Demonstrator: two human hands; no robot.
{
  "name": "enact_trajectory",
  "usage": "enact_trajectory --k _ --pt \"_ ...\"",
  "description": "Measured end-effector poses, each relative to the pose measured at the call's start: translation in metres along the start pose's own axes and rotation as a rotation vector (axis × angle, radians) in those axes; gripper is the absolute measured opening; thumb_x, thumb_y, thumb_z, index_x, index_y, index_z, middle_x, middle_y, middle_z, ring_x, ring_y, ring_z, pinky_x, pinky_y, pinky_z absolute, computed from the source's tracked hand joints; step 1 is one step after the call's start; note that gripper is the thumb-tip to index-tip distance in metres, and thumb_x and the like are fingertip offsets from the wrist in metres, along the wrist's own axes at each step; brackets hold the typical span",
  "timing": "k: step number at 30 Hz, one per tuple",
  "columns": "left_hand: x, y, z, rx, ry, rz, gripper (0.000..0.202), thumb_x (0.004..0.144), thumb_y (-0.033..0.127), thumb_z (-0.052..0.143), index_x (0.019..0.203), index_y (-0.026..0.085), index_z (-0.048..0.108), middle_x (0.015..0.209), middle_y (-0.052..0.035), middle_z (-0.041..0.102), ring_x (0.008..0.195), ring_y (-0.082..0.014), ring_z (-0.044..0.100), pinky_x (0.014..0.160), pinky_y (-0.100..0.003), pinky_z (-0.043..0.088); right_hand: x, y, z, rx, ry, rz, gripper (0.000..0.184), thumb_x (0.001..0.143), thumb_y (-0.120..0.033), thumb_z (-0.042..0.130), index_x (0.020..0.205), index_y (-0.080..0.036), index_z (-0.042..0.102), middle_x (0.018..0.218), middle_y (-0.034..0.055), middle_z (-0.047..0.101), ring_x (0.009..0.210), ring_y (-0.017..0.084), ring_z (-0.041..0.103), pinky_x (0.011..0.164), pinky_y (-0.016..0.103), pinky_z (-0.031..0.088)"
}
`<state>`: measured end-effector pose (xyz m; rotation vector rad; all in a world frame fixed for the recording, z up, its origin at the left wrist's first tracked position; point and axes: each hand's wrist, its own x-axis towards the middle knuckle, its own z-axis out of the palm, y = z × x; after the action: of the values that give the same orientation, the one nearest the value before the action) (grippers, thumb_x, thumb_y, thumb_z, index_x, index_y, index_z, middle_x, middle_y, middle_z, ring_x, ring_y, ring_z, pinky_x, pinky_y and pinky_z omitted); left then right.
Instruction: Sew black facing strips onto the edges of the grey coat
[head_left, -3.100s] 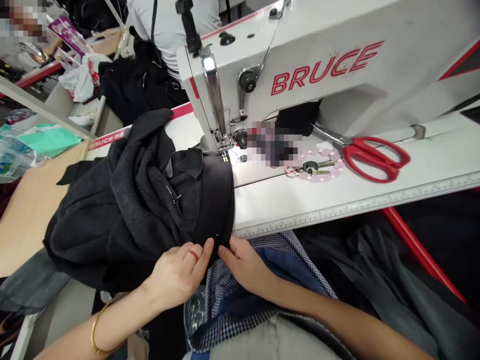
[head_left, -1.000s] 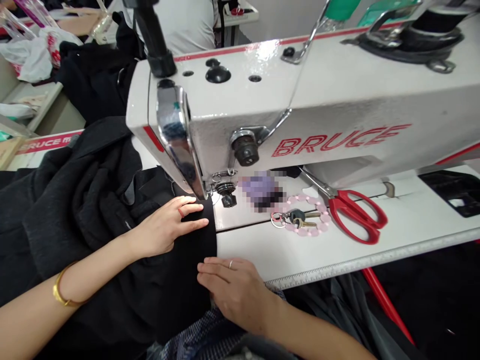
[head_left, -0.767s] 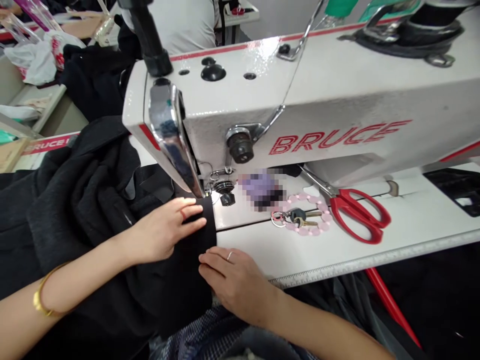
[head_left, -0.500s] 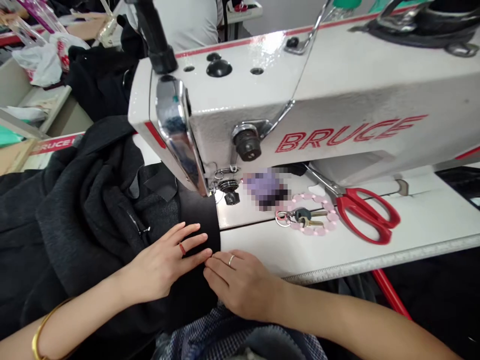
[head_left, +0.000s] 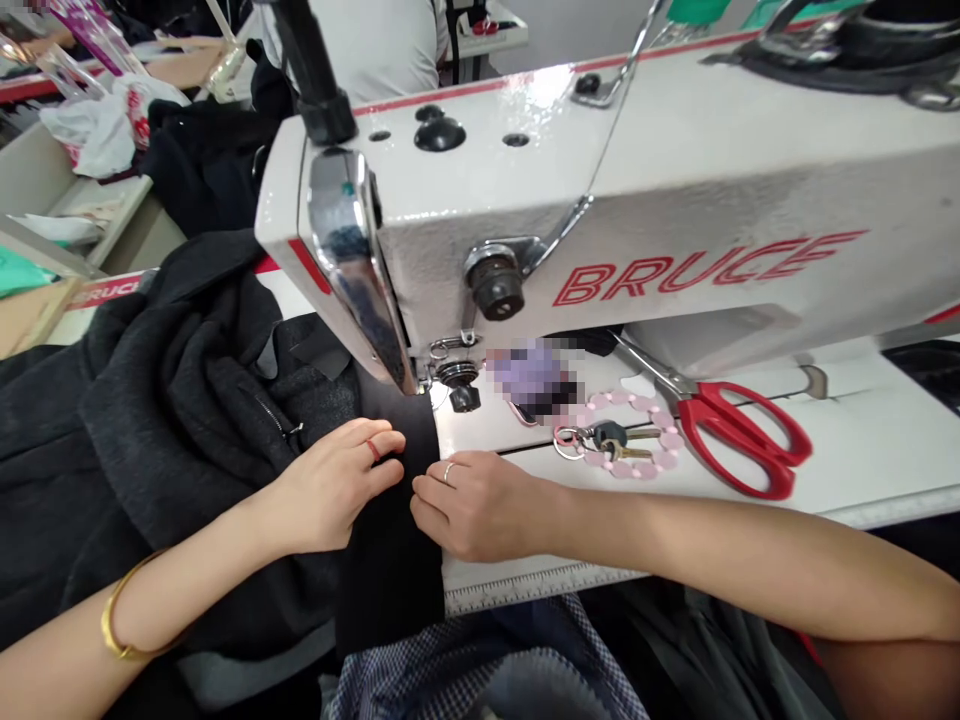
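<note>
A black garment with a small zipper lies to the left of the sewing machine, and its smooth black band runs under the needle area. On the band rests my left hand, wearing a red ring, its fingers bent and drawn together on the cloth. My right hand, with a silver ring, is closed at the band's right edge; its fingertips pinch the fabric there. The two hands are a short gap apart, just in front of the needle area, whose needle I cannot make out.
Red-handled scissors lie under the machine arm. Beside them are keys on a pink beaded ring and a blurred-out purple item. A ruler strip edges the table. An iron sits behind. A person in white is beyond the machine.
Both hands have moved up the band, closer to the needle area. My left fingers went from stretched out to bent. The black band has shifted slightly with them.
</note>
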<state>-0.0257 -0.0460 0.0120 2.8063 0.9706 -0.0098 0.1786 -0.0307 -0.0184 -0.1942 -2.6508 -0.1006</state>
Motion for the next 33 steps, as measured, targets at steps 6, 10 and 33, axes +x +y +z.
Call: enact_trajectory --k 6,10,33 --pt "-0.009 0.015 0.007 -0.037 0.013 0.049 0.016 0.074 0.029 0.047 0.071 0.015 0.055 0.063 -0.002 0.047 0.062 -0.0148 0.043 0.085 -0.039 0.042 -0.002 -0.001 0.002 -0.006 0.12 -0.067 0.016 0.083 -0.012 0.043 0.078 -0.012 0.059 0.068 0.0034 0.06 0.061 0.014 0.054 0.049 0.027 0.035" --pt "-0.018 0.019 0.016 0.008 0.121 0.035 0.034 0.078 0.033 0.043 0.102 0.011 0.053 0.082 -0.0076 0.054 0.079 -0.0185 0.05 0.089 -0.04 0.04 -0.004 -0.006 0.001 0.02 0.097 -0.003 0.017 0.082 -0.01 0.044 0.076 -0.01 0.059 0.067 0.0043 0.061 0.062 0.014 0.055 0.051 0.026 0.037" --pt "-0.023 0.011 0.023 -0.166 0.348 -0.043 0.044 0.09 0.021 0.032 0.133 0.016 0.028 0.113 -0.0121 0.051 0.108 -0.0202 0.046 0.089 -0.035 0.045 0.003 0.01 0.008 0.182 0.009 0.51 0.018 0.081 -0.03 0.048 0.083 -0.012 0.049 0.081 0.0077 0.054 0.071 0.02 0.047 0.061 0.031 0.038"
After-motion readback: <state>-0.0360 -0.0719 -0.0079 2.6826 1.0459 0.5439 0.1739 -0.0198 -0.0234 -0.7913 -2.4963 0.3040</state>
